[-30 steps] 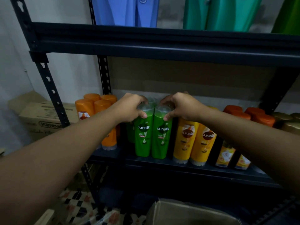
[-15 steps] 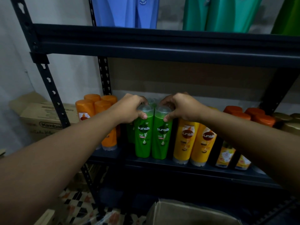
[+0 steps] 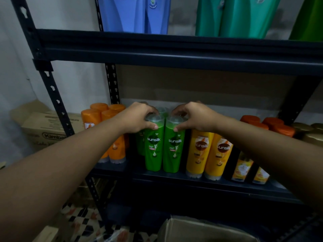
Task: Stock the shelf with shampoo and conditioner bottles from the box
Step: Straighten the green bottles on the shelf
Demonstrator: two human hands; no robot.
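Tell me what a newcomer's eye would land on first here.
Two bright green bottles stand upright side by side at the middle of the dark shelf, the left hand and right hand each curled over a cap. Yellow bottles stand to their right, orange bottles to their left.

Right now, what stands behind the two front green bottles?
Behind the front green bottles, more green bottles show, with a cap between the left hand and right hand. The hands hide how many.

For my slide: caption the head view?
Both hands, left and right, hold two green bottles upright on the shelf.
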